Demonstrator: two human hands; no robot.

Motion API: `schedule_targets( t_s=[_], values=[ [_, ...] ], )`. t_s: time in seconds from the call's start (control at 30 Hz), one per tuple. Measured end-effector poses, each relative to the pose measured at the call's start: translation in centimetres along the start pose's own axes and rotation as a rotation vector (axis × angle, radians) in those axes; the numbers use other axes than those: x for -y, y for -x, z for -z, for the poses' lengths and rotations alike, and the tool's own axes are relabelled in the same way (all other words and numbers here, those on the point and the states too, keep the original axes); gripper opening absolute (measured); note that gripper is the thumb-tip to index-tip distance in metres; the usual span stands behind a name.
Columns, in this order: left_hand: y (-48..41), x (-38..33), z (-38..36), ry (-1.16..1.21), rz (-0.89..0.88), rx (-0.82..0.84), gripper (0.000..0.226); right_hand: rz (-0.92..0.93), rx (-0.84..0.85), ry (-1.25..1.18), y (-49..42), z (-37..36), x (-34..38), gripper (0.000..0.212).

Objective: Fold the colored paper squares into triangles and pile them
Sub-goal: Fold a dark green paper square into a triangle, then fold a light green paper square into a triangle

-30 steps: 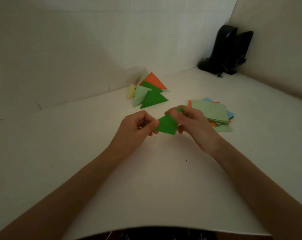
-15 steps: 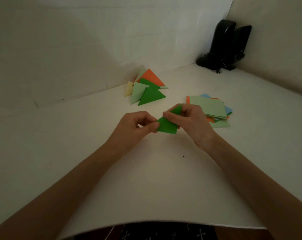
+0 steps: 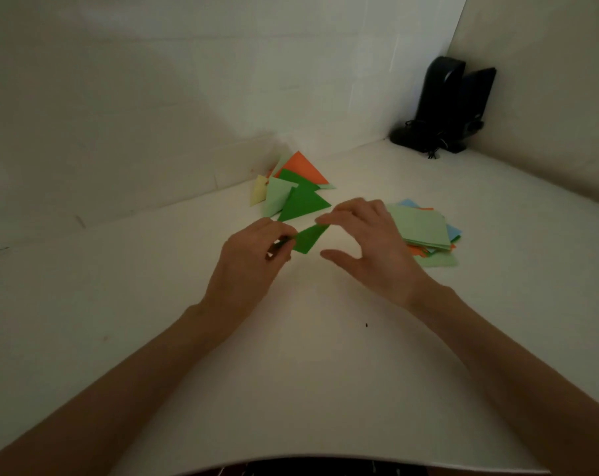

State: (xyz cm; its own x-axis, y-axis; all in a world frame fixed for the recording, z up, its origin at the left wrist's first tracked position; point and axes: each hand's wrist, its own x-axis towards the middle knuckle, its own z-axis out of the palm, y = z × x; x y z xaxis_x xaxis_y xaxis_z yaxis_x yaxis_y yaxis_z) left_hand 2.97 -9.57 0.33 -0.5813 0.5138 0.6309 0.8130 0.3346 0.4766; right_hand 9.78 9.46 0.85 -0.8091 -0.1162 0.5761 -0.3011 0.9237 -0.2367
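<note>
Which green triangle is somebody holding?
The dark green triangle that the left hand pinches by one corner. The other dark green ones lie untouched in the pile by the wall.

- Green folded paper [image 3: 306,239]: a small dark green piece, tilted, pinched at its 9 o'clock corner by the left hand [image 3: 253,255].
- Triangle pile [image 3: 301,197]: orange, green, pale green and yellow triangles overlapping, at its 12 o'clock.
- Square stack [image 3: 421,225]: pale green on top, at its 3 o'clock.

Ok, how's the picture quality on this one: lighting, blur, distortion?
Head view: dim, uneven light, brightest on the table around the green paper; wide-angle distortion bows the table's near edge; the left hand looks slightly motion-blurred, colours readable.
</note>
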Motion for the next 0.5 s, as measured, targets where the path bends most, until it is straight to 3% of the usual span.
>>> schedule_targets(
  t_s=[0.07, 0.2, 0.27, 0.4, 0.5],
  values=[
    [-1.0, 0.7, 0.0, -0.076, -0.05, -0.025, 0.013, 0.081, -0.065, 0.105, -1.1, -0.7, -0.5, 0.026],
    [-3.4, 2.0, -0.7, -0.138, -0.133, -0.106, 0.017, 0.078, -0.181, 0.174, -3.4, -1.7, -1.1, 0.031],
    [-4.1, 3.0, -1.5, -0.159, -0.125, -0.036, 0.021, 0.093, -0.187, 0.258, -4.3, -2.7, -1.7, 0.017],
    [-4.4, 5.3, -3.0, -0.231, -0.024, 0.228, 0.037, 0.041, 0.012, 0.34, -4.9, -4.8, -3.2, 0.021],
    [-5.0, 5.7, -3.4, -0.415, 0.093, 0.337, 0.051, -0.088, 0.234, 0.247, -5.1, -5.3, -3.3, 0.051]
  ],
)
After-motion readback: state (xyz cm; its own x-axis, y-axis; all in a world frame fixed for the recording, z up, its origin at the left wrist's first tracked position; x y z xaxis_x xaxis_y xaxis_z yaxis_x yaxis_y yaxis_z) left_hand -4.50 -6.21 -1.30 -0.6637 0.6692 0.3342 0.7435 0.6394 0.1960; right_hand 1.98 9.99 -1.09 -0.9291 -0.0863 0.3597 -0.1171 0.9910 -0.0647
